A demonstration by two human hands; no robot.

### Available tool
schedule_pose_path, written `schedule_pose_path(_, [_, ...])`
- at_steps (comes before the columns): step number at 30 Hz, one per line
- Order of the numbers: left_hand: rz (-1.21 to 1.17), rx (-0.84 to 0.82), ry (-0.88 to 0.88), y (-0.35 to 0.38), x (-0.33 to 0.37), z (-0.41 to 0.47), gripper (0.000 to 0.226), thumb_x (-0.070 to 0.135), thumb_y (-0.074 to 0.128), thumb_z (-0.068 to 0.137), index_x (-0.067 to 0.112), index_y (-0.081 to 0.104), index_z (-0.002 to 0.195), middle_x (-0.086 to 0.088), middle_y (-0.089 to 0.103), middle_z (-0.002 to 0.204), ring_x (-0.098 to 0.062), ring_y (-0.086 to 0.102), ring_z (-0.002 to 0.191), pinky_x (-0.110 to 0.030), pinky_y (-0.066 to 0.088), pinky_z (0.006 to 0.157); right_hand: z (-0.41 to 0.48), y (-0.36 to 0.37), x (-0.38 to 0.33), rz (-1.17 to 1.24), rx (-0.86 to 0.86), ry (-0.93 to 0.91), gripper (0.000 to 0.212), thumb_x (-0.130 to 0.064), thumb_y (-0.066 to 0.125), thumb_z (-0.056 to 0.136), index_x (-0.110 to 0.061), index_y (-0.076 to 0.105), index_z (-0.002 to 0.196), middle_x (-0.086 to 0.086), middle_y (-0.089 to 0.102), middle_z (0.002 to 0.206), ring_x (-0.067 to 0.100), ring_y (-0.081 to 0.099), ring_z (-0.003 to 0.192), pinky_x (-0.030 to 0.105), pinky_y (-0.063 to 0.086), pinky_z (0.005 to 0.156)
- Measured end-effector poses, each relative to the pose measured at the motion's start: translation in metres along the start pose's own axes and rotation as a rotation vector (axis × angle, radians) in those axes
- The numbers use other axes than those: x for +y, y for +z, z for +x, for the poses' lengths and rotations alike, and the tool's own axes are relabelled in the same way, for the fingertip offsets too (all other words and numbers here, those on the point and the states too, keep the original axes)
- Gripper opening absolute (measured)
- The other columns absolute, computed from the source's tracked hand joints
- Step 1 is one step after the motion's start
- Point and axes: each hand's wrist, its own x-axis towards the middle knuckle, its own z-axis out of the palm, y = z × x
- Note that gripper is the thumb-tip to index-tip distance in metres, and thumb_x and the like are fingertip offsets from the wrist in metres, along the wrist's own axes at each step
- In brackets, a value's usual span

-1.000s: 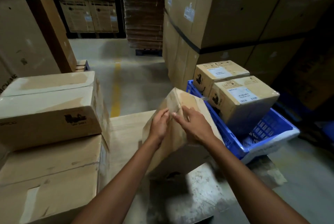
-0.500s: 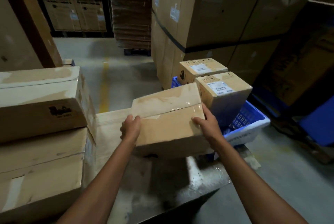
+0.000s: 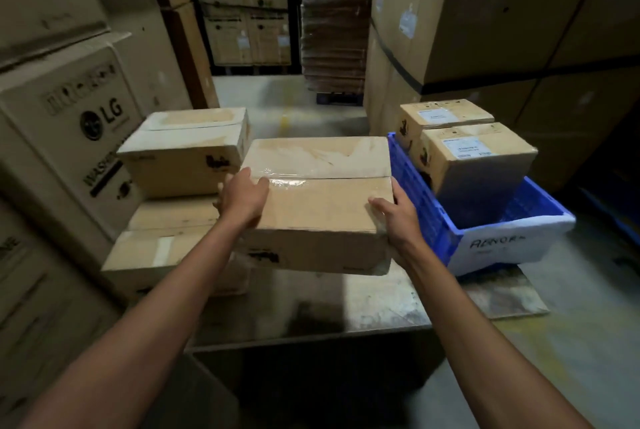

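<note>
Both hands have shifted in the head view: a second ago they lay on the tipped, taped brown cardboard box (image 3: 322, 207), which is now level and likely ready to set down. The left hand (image 3: 242, 200) and right hand (image 3: 398, 217) clasp its ends with curled fingers, between the stacked brown cartons (image 3: 183, 151) and the blue plastic crate (image 3: 415, 186).

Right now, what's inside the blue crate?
The blue crate holds two labelled cardboard boxes, a near box in front of a far box. Bare mesh floor shows beside them; the floor beneath and their contents are hidden.
</note>
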Motion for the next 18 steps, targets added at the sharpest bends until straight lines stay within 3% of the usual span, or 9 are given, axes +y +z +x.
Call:
schedule_pose_path(3, [0.049,0.035,-0.004,-0.037,-0.032,-0.001,0.044,0.049,0.045,0.089,0.018,0.062,0.115,-0.013,0.058,0.125,-0.038,0.049,0.115,-0.05,0.045,0.096,-0.013,0.034,0.001,0.068,-0.06,0.036,0.038,-0.004,0.058,0.094,-0.021,0.059,0.128,-0.005,0.07,0.113,0.016,0.066,0.107,0.035,0.055,0.093])
schedule_pose_path(6, [0.101,0.052,-0.025,-0.07,-0.068,0.005,0.056,0.056,0.041,0.084,0.016,0.061,0.119,-0.014,0.059,0.125,-0.038,0.051,0.115,-0.05,0.046,0.095,-0.022,0.077,0.004,0.087,-0.112,0.047,0.034,-0.002,0.059,0.092,-0.018,0.062,0.122,0.0,0.073,0.112,0.02,0.069,0.105,0.042,0.055,0.096])
schedule_pose_path(11, [0.157,0.078,-0.105,-0.114,-0.14,0.029,0.059,0.061,0.039,0.086,0.02,0.059,0.124,-0.013,0.058,0.13,-0.037,0.049,0.12,-0.055,0.045,0.098,-0.031,0.161,0.012,0.111,-0.208,0.092,0.032,0.0,0.056,0.095,-0.014,0.06,0.124,-0.001,0.072,0.11,0.007,0.07,0.091,0.021,0.057,0.076])
schedule_pose_path(13, [0.174,0.099,-0.112,-0.13,-0.165,0.042,0.055,0.058,0.042,0.087,0.018,0.06,0.12,-0.013,0.058,0.129,-0.037,0.05,0.119,-0.055,0.045,0.097,-0.029,0.196,0.017,0.103,-0.234,0.123,0.031,-0.001,0.055,0.096,-0.013,0.06,0.124,-0.003,0.071,0.108,0.008,0.069,0.092,0.017,0.055,0.072])
schedule_pose_path(18, [0.231,0.077,-0.136,-0.157,-0.215,0.077,0.053,0.049,0.043,0.094,0.013,0.054,0.132,-0.017,0.051,0.136,-0.038,0.043,0.126,-0.052,0.041,0.099,-0.017,0.274,0.034,0.078,-0.242,0.224,0.03,-0.001,0.052,0.095,-0.01,0.06,0.123,0.002,0.068,0.115,0.016,0.064,0.104,0.015,0.053,0.066])
